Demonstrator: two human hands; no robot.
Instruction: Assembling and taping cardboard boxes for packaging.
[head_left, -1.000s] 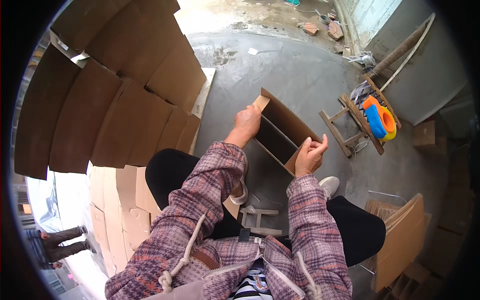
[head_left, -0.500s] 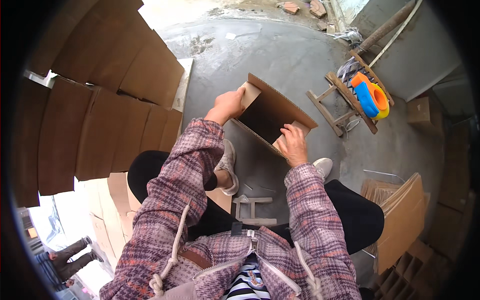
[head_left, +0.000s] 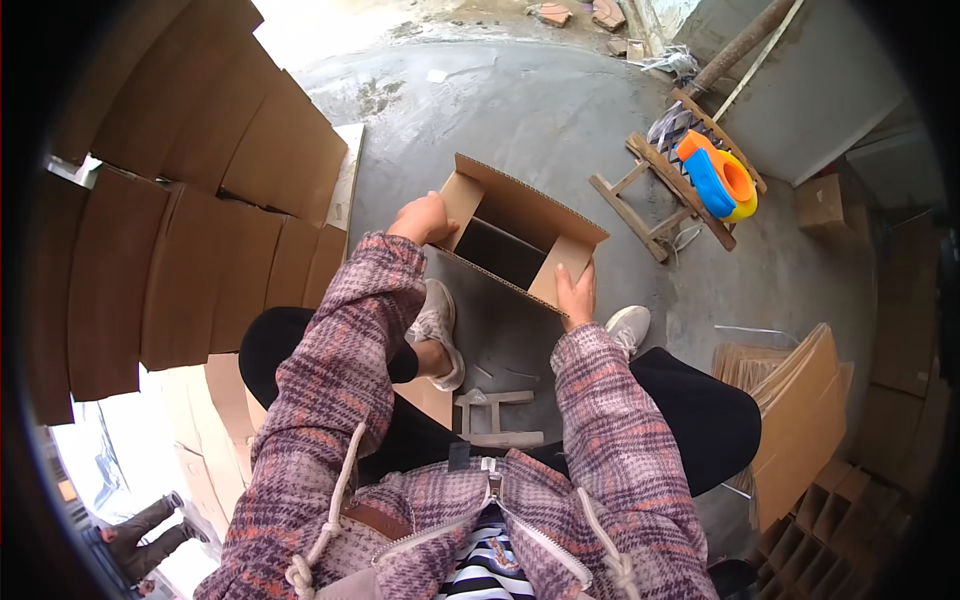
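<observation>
An open brown cardboard box (head_left: pixel 530 207) is held over the floor between my feet, its opening toward me. The far flap stands up, and lighter end panels show on both sides; its inside is dark. At the box's left end my left hand (head_left: pixel 424 218) grips the edge, fingers curled round it. My right hand (head_left: pixel 577 293) clasps the right end, with the thumb on the panel's face and the other fingers mostly hidden behind.
A wooden folding stool (head_left: pixel 672 185) carries an orange, blue and yellow tape dispenser (head_left: pixel 718 178). Large cartons (head_left: pixel 200 240) are stacked at left. Flattened cardboard (head_left: pixel 800 425) leans at right. A small wooden frame (head_left: pixel 497 416) lies near my feet. Another person's legs (head_left: pixel 145 535) show lower left.
My right hand has shifted from reaching over the right end panel to clasping its outer side. The box has turned, so both end panels show more fully.
</observation>
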